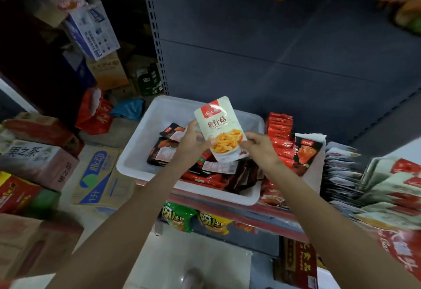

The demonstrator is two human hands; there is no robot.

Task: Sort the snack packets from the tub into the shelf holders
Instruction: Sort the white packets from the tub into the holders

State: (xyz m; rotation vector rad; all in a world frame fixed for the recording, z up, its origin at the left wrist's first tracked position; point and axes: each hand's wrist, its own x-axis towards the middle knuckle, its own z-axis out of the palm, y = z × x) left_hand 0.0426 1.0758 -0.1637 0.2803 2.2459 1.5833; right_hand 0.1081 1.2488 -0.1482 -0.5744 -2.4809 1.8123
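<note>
Both hands hold packet above tub.
Left hand [193, 139] and right hand [259, 146] pinch packet [222, 129] bottom corners; long axis toward 12; tub [145, 129] below, holders [341, 175] at 3, right nearer.

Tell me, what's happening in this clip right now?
A person is sorting snacks at a shop shelf. Both hands, left hand and right hand, hold one pale packet above the white tub, which still contains dark and red packets. Rows of red packets already stand in holders on the right.
</note>
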